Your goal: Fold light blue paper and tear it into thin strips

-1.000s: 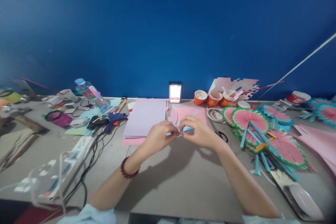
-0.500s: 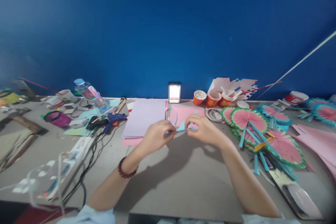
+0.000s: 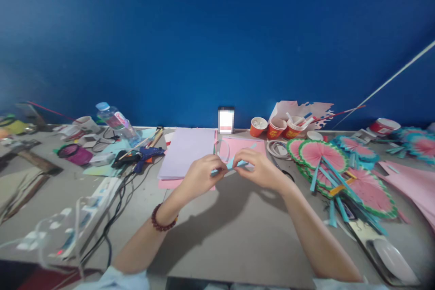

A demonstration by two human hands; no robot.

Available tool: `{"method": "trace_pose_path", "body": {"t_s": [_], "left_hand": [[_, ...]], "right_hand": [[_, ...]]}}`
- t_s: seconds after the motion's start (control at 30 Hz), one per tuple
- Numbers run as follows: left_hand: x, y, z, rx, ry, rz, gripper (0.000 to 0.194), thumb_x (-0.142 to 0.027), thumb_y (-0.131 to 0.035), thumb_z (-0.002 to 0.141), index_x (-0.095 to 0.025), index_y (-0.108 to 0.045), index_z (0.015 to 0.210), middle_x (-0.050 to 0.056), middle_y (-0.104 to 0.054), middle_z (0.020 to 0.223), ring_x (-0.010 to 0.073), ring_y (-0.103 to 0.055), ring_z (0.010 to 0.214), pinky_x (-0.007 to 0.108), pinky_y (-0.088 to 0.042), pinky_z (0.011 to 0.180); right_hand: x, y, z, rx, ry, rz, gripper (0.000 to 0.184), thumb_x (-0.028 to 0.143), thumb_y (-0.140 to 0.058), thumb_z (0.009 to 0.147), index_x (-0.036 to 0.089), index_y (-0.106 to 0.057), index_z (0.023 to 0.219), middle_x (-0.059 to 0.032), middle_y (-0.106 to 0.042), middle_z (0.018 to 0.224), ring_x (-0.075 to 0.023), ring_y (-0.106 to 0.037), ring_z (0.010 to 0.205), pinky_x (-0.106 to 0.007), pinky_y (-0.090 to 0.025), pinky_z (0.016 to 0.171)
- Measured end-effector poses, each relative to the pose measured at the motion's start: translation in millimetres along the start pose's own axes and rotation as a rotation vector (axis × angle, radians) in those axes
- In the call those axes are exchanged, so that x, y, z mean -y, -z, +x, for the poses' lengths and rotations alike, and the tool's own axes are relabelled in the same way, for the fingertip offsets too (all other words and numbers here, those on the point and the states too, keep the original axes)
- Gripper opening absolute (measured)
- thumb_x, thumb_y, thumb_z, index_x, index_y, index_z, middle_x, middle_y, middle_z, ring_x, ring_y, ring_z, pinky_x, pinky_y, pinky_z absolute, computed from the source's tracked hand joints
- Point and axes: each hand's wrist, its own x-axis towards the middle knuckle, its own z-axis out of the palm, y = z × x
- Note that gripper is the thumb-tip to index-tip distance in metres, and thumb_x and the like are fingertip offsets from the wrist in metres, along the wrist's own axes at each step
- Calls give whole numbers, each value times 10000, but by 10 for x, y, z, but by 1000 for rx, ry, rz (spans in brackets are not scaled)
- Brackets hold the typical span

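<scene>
A narrow strip of light-blue paper [image 3: 230,164] runs between my two hands above the grey table. My left hand [image 3: 203,173], with a dark red bead bracelet on its wrist, pinches the strip between thumb and fingers. From the other side, the thumb and index finger of my right hand [image 3: 257,168] close on the strip, close to the left fingertips. Behind the hands lie a pink sheet [image 3: 243,146] and a stack of lilac paper [image 3: 190,152]. Fingers hide parts of the strip.
Pink and green pleated paper fans [image 3: 322,156] with blue strips lie on the right, by a white computer mouse [image 3: 394,256]. Red paper cups [image 3: 276,128] stand at the back. Leftward are a blue glue gun [image 3: 147,154], a bottle [image 3: 118,120] and a power strip [image 3: 91,215].
My right hand has shifted slightly left, so its fingertips are nearer my left hand on the strip. The left hand has hardly moved.
</scene>
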Motion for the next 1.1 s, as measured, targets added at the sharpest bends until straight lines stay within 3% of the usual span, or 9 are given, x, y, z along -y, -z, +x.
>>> {"method": "trace_pose_path", "body": {"t_s": [0.5, 1.1], "left_hand": [[15, -87, -24, 13, -142, 225, 227, -233, -461, 910, -184, -622, 757, 26, -602, 729, 144, -558, 708, 250, -390, 632], [1, 17, -12, -29, -115, 59, 151, -192, -517, 858, -187, -628, 756, 24, -624, 737, 135, -569, 725, 238, -425, 658]], "right_hand": [[43, -13, 17, 51, -50, -61, 130, 90, -516, 761, 195, -588, 786, -23, -623, 816, -164, -555, 804, -290, -427, 742], [-34, 96, -26, 38, -67, -68, 162, 75, -511, 722, 198, -578, 802, -15, -613, 840, -159, -562, 795, -287, -430, 760]]}}
